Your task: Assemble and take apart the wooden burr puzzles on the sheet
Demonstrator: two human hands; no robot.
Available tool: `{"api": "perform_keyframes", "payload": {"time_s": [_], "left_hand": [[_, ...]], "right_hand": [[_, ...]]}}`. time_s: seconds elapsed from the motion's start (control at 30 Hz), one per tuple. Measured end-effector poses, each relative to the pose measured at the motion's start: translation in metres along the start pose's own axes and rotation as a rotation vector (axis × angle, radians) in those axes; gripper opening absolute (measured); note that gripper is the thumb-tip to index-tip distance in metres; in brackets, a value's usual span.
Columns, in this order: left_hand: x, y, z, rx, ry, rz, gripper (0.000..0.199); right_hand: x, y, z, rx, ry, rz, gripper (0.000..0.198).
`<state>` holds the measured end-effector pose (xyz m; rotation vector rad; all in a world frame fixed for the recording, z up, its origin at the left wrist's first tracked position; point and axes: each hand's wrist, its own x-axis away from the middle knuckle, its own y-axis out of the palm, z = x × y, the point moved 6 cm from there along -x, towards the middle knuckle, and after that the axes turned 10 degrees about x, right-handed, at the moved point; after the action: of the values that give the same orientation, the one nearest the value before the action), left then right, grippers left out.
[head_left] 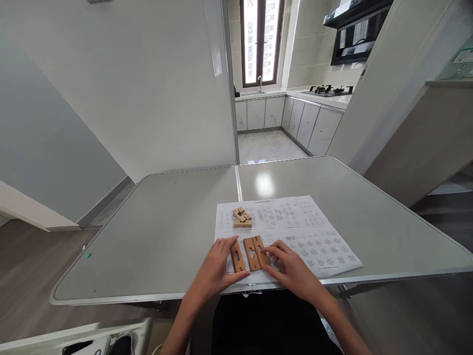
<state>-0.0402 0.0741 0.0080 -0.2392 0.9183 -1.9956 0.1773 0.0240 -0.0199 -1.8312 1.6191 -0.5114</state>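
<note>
My left hand (218, 266) spans a flat wooden puzzle piece (237, 256) marked 2 with a long slot in it. Its fingers are at the top end and the thumb is at the bottom end. Just to the right, two more slotted wooden pieces lie side by side on the printed sheet; the left one (252, 255) bears a 1. The right-hand wooden piece (261, 252) has the index finger and thumb of my right hand (291, 268) on its edge. Beyond them lies a small pile of paler wooden blocks (242, 217).
The large printed sheet (318, 222), covered with small diagrams, lies at the front of the grey folding table (158, 236). A seam with a metal strip (238, 183) divides the tabletop. A white tray (140, 335) with dark items stands at the lower left. Behind is a kitchen with a stove (328, 90).
</note>
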Motion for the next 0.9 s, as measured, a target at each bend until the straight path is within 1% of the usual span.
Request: {"api": "perform_keyframes", "payload": {"time_s": [0.17, 0.27, 0.37, 0.47, 0.57, 0.63, 0.73, 0.8, 0.9], "left_hand": [[0.009, -0.004, -0.005, 0.170, -0.112, 0.097, 0.080], [0.011, -0.001, -0.005, 0.331, -0.176, 0.145, 0.077], [0.008, 0.000, -0.004, 0.544, -0.191, 0.214, 0.073], [0.005, -0.001, -0.004, 0.785, -0.187, 0.295, 0.074], [0.005, -0.002, 0.000, 1.008, -0.204, 0.347, 0.077], [0.006, 0.001, 0.007, 1.166, -0.212, 0.342, 0.081], [0.009, 0.008, 0.020, 1.367, -0.232, 0.266, 0.089], [0.011, 0.013, 0.027, 1.428, -0.273, 0.215, 0.090], [0.012, 0.016, 0.030, 1.443, -0.306, 0.178, 0.088]], "right_hand": [[-0.002, -0.003, -0.005, 0.162, 0.004, -0.035, 0.027], [-0.005, -0.003, -0.008, 0.214, -0.033, -0.056, 0.023], [-0.006, -0.006, -0.009, 0.238, -0.061, -0.064, 0.022], [-0.004, -0.018, -0.014, 0.168, -0.052, -0.036, 0.022], [-0.001, -0.030, -0.029, -0.031, -0.069, -0.036, 0.024], [0.002, -0.034, -0.045, -0.176, -0.123, -0.064, 0.026], [0.005, -0.032, -0.070, -0.302, -0.214, -0.135, 0.031], [0.008, -0.028, -0.081, -0.327, -0.245, -0.169, 0.034], [0.011, -0.023, -0.085, -0.315, -0.258, -0.190, 0.037]]}}
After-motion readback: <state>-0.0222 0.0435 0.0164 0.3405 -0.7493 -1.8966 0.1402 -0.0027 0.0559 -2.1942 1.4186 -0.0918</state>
